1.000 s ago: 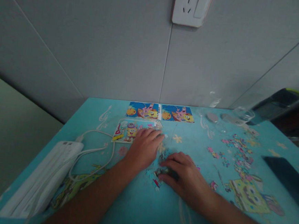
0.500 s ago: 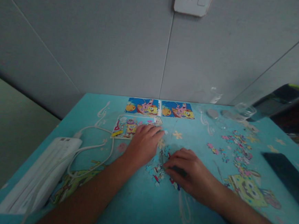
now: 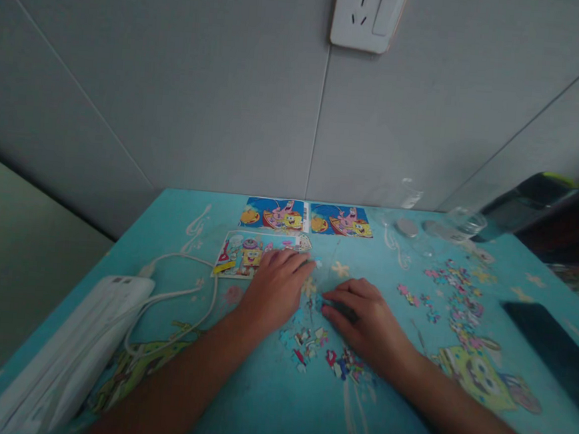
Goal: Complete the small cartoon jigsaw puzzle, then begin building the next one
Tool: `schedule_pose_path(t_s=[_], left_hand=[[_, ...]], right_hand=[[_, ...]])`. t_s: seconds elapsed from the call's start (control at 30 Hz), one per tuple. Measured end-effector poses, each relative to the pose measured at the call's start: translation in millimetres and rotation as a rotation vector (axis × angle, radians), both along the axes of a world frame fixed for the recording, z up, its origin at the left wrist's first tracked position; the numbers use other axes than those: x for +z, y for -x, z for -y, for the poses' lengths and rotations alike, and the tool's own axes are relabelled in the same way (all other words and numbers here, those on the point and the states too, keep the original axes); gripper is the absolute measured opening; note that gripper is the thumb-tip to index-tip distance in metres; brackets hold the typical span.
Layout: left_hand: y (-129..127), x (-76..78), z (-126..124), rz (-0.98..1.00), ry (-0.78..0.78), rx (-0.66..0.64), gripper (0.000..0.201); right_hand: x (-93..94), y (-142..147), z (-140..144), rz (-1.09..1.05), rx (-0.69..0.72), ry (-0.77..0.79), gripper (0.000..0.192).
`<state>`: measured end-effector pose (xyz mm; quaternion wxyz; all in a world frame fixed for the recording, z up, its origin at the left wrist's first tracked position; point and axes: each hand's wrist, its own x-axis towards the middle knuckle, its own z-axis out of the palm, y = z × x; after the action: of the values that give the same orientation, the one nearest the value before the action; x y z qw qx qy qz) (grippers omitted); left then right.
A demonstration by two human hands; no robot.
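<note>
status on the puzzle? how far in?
Early. Done: nothing joined that the picture shows; the picture cards lie flat by the wall. In hand: the left hand rests flat by the lower card, and the right hand fingers loose pieces in the middle of the blue table. Left: that small heap, plus the scattered pieces to the right, all apart.

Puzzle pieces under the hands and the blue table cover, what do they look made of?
The puzzle pieces look like thin printed cardboard: flat, small, matte, with colour on top, though too small to be sure. The table cover seems to be a smooth printed plastic or oilcloth sheet, lying flat with a faint sheen and cartoon prints.
</note>
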<state>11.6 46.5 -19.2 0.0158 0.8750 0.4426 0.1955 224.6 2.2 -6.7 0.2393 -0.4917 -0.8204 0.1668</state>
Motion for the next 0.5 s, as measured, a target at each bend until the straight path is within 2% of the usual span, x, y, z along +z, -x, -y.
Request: schedule_pose_path(t_s=[0.13,0.37,0.5], left_hand=[[-0.4,-1.1,-0.6,0.008,-0.001,-0.001,0.044],[-0.3,-4.0,-1.4,0.02,-0.013,0.001,0.045],[-0.2,-4.0,-0.9,0.016,-0.014,0.006,0.044]], right_hand=[[-2.0,7.7,-0.4,0.035,0.0,0.013,0.019],[-4.9,6.7,-1.1,-0.015,0.031,0.049,0.003],[-8.3,4.7,-2.1,-0.026,0.03,0.028,0.009]])
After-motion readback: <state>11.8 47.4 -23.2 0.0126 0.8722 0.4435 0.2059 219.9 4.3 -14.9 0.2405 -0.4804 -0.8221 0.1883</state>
